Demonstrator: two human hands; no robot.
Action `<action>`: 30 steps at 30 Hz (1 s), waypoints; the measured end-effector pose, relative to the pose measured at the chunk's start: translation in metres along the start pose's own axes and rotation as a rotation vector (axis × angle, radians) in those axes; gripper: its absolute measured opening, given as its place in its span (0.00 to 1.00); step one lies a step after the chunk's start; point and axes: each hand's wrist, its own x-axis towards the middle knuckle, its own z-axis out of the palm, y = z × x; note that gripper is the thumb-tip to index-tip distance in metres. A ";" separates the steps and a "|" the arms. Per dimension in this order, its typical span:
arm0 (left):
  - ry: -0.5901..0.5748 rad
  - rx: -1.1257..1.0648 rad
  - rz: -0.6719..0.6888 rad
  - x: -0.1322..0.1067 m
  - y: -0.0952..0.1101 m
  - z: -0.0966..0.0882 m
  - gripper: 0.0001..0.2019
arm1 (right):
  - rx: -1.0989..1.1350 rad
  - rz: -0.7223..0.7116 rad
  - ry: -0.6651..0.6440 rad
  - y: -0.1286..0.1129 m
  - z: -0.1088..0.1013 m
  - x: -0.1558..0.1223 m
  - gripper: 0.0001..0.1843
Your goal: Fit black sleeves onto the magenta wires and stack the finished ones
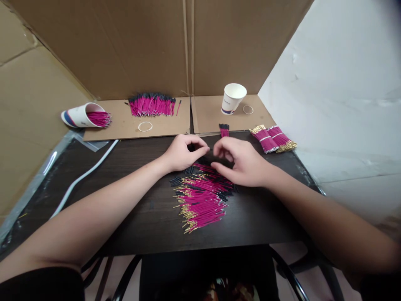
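Note:
My left hand is closed in a pinch above the far edge of a loose pile of magenta wires; anything between its thumb and fingertip is too small to make out. Just to its right, my right hand holds its thumb and curled fingers apart, with nothing visible between them. The pile's wires have gold pins on the left and silvery ends on the right. Small black sleeves lie scattered among them. Beyond my right hand is a small row of black-capped magenta wires.
A tipped paper cup spills magenta wires at the left. Black-capped wires lie on cardboard near a rubber band. Another cup stands upright beside a second band. Banded wire bundles sit right; a white cable crosses left.

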 end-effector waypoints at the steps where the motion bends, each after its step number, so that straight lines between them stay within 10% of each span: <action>1: 0.019 0.015 -0.014 0.000 0.000 0.000 0.08 | 0.015 -0.051 -0.077 -0.004 -0.001 -0.001 0.06; 8: 0.031 0.078 -0.049 0.000 0.000 0.002 0.07 | 0.001 -0.072 -0.337 -0.006 0.006 -0.005 0.03; 30: 0.011 0.027 -0.040 0.001 -0.003 0.001 0.08 | 0.057 -0.105 -0.257 -0.007 0.002 -0.003 0.04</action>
